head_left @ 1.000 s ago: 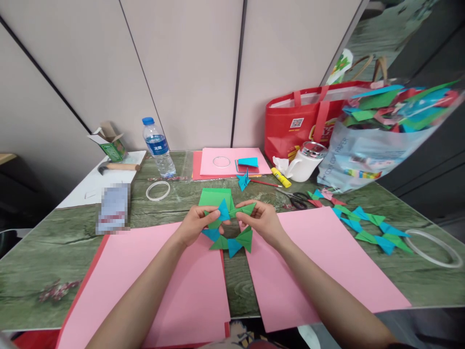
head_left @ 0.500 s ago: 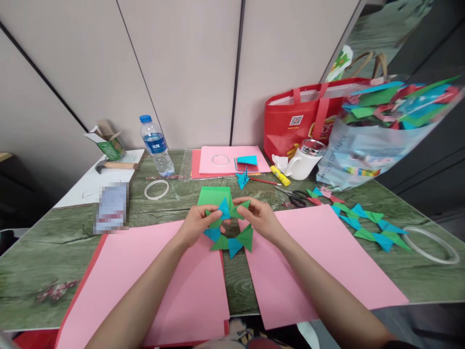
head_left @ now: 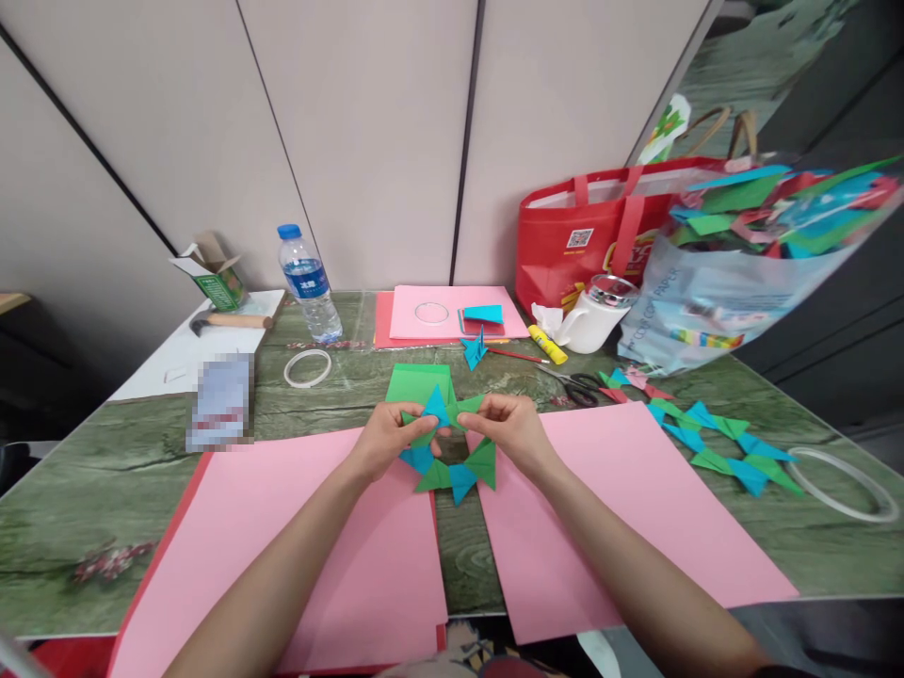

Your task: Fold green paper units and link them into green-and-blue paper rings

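Between my hands hangs a paper ring (head_left: pixel 462 480) made of folded green and blue pointed pieces. My left hand (head_left: pixel 388 435) pinches its upper left part, thumb beside a blue point. At the upper right, my right hand (head_left: pixel 509 426) pinches a green folded piece (head_left: pixel 467 411) that meets the blue one; whether the two are joined I cannot tell. Just behind the ring lies a stack of green paper squares (head_left: pixel 420 379). Pink paper sheets (head_left: pixel 317 556) lie beneath my left forearm, and another pink sheet (head_left: pixel 636 508) beneath my right.
At right lie finished-looking paper rings (head_left: pixel 720 443), a white hoop (head_left: pixel 844 485) and scissors (head_left: pixel 579 386). Behind them stand a white mug (head_left: pixel 593 320), a red bag (head_left: pixel 557 250) and a plastic bag of paper scraps (head_left: pixel 741 273). A water bottle (head_left: pixel 309 287) and hammer (head_left: pixel 233 322) are at left.
My right fingers have drawn slightly inward and down along the green piece, and its free end now sticks out less past them. The ring has shifted a little to the right.
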The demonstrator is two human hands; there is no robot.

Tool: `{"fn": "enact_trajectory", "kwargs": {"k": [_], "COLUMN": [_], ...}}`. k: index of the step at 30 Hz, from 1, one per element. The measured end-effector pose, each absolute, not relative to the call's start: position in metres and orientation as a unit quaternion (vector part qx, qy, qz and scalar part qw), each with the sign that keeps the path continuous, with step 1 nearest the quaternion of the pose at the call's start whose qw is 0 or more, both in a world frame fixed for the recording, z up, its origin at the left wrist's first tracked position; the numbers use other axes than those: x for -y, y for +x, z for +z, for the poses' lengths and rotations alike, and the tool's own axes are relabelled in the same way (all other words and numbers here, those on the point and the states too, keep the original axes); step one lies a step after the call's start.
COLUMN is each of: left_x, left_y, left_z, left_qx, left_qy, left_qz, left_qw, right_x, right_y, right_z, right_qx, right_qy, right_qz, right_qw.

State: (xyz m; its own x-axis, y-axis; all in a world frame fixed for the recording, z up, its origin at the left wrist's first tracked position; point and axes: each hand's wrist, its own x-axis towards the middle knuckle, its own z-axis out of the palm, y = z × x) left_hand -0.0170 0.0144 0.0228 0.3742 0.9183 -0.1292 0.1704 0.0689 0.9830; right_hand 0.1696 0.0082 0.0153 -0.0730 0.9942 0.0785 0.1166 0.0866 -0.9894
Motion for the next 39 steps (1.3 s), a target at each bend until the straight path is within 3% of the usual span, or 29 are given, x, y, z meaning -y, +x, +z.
{"fn": "enact_trajectory", "kwargs": {"k": [29, 39], "left_x": [-0.008, -0.007], "left_y": [-0.017, -0.015], "left_z": [0.031, 0.031], "left_qx": [-0.437, -0.356], "left_qy": [0.624, 0.514], "left_qz": [0.313, 0.289], "left_qw": [0.567, 0.724], "right_x": [-0.004, -0.013], "right_y": [0.161, 0.165], "right_z": [0.014, 0.007], "right_qx": [0.58, 0.556], "right_qy": [-0.502, -0.462], "right_qz": [0.386, 0.493], "right_qw": [0.513, 0.484]}}
